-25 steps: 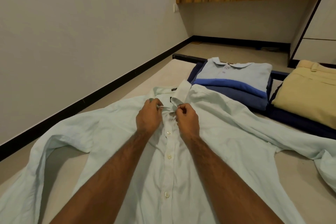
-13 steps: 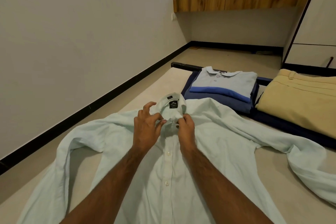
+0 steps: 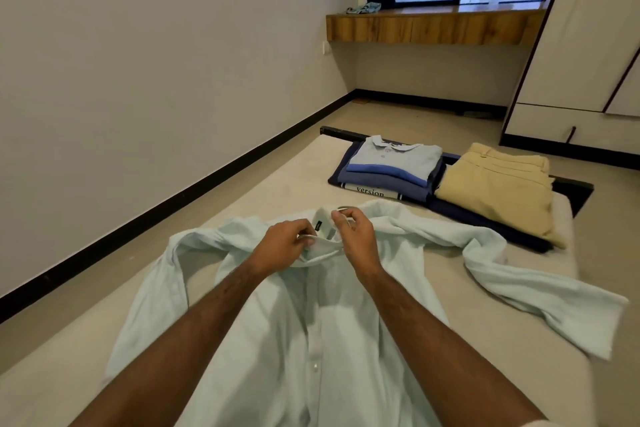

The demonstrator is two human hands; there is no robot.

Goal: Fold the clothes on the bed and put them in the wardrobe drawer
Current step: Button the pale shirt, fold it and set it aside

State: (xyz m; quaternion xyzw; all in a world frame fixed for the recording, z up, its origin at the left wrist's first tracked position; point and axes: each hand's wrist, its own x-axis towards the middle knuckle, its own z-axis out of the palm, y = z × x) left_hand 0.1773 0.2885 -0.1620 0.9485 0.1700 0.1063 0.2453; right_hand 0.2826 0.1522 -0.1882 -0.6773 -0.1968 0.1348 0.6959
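A pale mint button-up shirt lies front-up on the beige bed, sleeves spread to both sides. My left hand pinches the left side of its collar. My right hand pinches the right collar edge, fingers curled. Both hands sit at the neck, close together. Farther up the bed lies a folded pile topped by a light blue polo, and beside it folded tan trousers on a dark navy garment.
The white wardrobe with a lower drawer stands at the right beyond the bed. A grey wall runs along the left. A wooden ledge sits under the window, with a small cloth on it.
My hands moved from the top button up to the collar and now pinch its two sides. The view has tilted upward, showing more of the window and wardrobe.
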